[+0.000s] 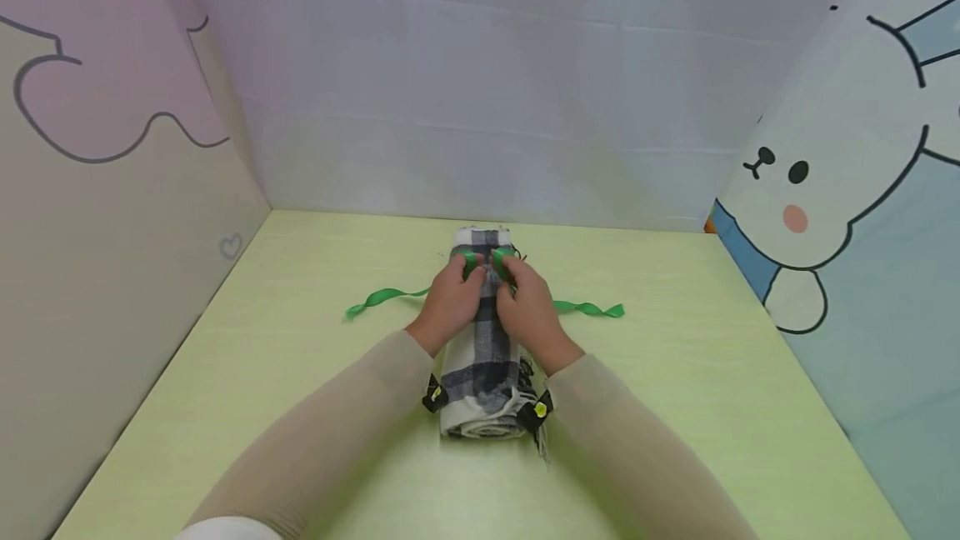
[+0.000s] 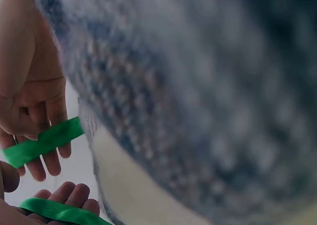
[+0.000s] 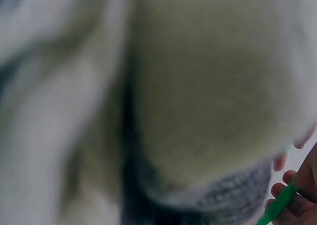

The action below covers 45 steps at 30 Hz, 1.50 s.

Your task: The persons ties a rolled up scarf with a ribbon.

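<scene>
Over plaid roll (image 1: pixel 491 340), glossy ribbon (image 2: pixel 47 140) — pinched

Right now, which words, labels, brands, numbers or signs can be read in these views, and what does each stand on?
None can be read in any of the three views.
Green ribbon and rolled plaid cloth: no lettering visible.
Left black device and right black device, by the sleeves: small yellow marks, too small to make out.
Rabbit drawing and heart outline: wall pictures, no words.
</scene>
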### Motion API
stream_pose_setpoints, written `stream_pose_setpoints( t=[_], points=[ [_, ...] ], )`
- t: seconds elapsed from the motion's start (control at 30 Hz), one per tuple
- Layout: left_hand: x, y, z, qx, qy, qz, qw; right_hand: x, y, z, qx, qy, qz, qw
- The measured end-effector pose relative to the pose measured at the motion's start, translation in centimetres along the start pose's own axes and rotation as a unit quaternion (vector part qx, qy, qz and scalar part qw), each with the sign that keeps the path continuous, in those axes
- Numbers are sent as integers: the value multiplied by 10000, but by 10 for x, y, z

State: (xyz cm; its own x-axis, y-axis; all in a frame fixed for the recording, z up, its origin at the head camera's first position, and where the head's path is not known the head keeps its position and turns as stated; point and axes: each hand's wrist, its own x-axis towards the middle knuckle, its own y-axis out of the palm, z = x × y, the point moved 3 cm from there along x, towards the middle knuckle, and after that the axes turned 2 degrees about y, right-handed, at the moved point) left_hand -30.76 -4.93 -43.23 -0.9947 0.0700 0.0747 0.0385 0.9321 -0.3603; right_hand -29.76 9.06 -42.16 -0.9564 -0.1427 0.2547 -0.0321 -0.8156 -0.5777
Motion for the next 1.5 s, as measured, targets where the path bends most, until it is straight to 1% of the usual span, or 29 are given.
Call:
stream_pose_setpoints(
  t=[0.13,0.23,0.33,0.43,0.53,0.6,0.67,0.8,0.9,0.97,1.07,1.13,1.2,1.23,1.3,1.4,1.5],
  points=[
    [-2,1,-5,161,106,115,9997,2,1,3,-693,-535,-51,9961],
    [-2,2,-8,205,162,189,9995,3,0,5,-1144,-965,-187,9886],
    [-2,2,-10,270,218,229,9991,4,0,6,-1474,-1317,-334,9797],
    [-3,4,-12,341,254,293,9987,5,-1,6,-1712,-1618,-512,9705],
    [-5,5,-13,288,276,426,9983,7,-2,5,-1873,-1841,-637,9628],
    [-5,6,-12,126,308,535,9980,8,-3,5,-1902,-1901,-669,9608],
    [-5,7,-13,7,343,580,9977,8,-4,5,-1875,-1879,-668,9618],
    [-5,9,-14,-27,338,529,9980,10,-5,4,-1793,-1644,-640,9679],
    [-4,10,-14,1,229,445,9987,11,-4,1,-1673,-1286,-679,9751],
    [-3,11,-14,-93,139,381,9991,11,-4,-1,-1509,-955,-709,9814],
    [-3,10,-15,-224,8,242,9995,12,-2,-4,-1115,-373,-683,9907],
    [-3,9,-16,-335,-73,199,9992,13,-1,-5,-775,21,-547,9955],
    [-2,8,-15,-332,-129,176,9992,14,0,-7,-299,405,-301,9983],
    [-2,7,-15,-315,-161,187,9992,15,1,-9,-42,583,-147,9982],
    [-1,7,-14,-301,-222,255,9990,16,3,-12,521,883,172,9946],
    [-1,6,-12,-301,-286,346,9985,18,6,-18,1415,1237,578,9805],
    [-1,6,-12,-338,-275,399,9983,20,6,-21,2148,1342,748,9645]
  ],
)
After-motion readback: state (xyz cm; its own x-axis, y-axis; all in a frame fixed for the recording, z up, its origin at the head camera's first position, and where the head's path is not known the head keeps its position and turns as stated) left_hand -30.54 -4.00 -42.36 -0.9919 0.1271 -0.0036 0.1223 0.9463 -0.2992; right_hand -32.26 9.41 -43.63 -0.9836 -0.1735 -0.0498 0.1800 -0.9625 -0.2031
